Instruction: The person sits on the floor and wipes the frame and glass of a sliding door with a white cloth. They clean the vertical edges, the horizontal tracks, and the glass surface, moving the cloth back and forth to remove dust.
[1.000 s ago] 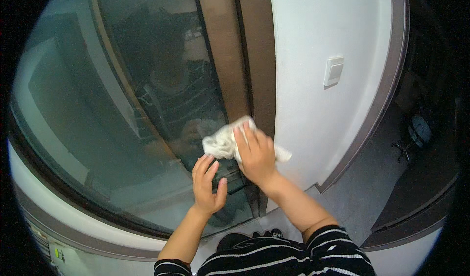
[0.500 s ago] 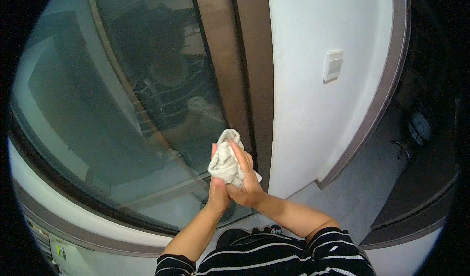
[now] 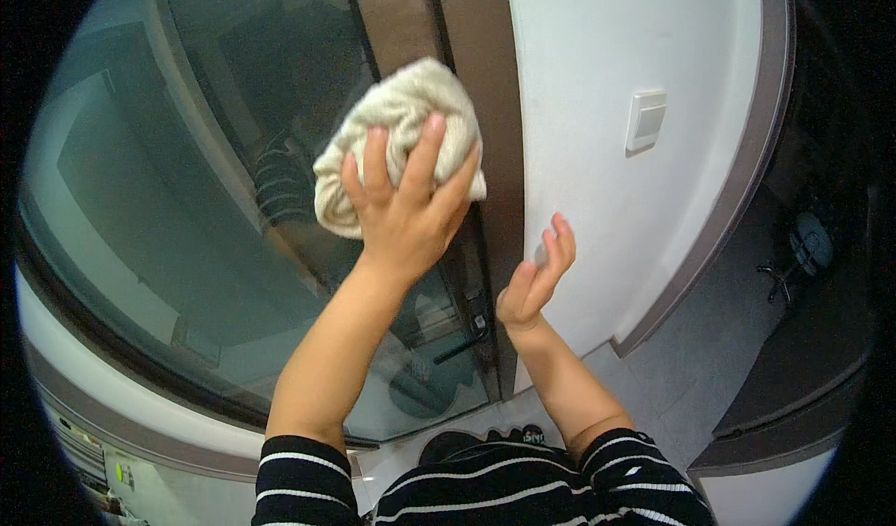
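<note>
Left fingers (image 3: 423, 159) grasped the cloth (image 3: 418, 92); right fingers (image 3: 563, 243) were released; I couldn't judge what was done or remained.

A cream cloth (image 3: 401, 115) sits crumpled under the left fingers (image 3: 425, 157).

Head-worn fisheye view, down toward nearby hands (image 3: 408, 227)

Cream cloth (image 3: 403, 98), black white-striped shirt (image 3: 476, 500)
</note>
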The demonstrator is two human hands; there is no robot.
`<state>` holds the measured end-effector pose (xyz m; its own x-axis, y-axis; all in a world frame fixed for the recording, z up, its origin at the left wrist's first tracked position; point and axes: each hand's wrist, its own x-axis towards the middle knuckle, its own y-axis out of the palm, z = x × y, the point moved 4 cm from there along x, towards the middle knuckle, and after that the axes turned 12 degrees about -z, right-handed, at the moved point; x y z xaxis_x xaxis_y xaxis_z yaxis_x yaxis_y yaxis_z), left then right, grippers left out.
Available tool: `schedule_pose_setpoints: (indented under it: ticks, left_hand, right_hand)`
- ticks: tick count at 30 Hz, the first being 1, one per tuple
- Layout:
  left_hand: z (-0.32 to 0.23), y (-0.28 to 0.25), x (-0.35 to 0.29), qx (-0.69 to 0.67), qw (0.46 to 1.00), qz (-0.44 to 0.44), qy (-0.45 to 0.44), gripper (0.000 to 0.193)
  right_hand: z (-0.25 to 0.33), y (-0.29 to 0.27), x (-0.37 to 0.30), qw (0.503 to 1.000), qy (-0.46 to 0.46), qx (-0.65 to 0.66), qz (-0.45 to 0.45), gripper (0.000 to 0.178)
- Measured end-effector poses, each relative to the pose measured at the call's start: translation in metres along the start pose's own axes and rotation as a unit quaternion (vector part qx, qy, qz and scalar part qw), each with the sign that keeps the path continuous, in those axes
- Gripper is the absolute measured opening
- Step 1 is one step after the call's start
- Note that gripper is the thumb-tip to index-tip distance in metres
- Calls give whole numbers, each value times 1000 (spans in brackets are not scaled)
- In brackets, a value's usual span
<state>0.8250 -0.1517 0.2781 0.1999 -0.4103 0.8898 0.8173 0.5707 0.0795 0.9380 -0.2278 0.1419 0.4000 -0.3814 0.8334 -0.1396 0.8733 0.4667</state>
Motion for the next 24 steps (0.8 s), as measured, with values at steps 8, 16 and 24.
schedule_pose_setpoints:
  ticks: [8,16,24]
  left_hand:
    - [-42,-42,-129,-95,975,143,144,16]
    - [-4,-32,-38,-33,997,57,47,31]
    - [-17,-42,-118,-51,991,87,85,23]
  right_hand:
    - [16,-5,-21,999,1,23,41,35]
    - [7,-29,-37,998,39,11,44,34]
    - [27,-15,-50,998,22,15,64,33]
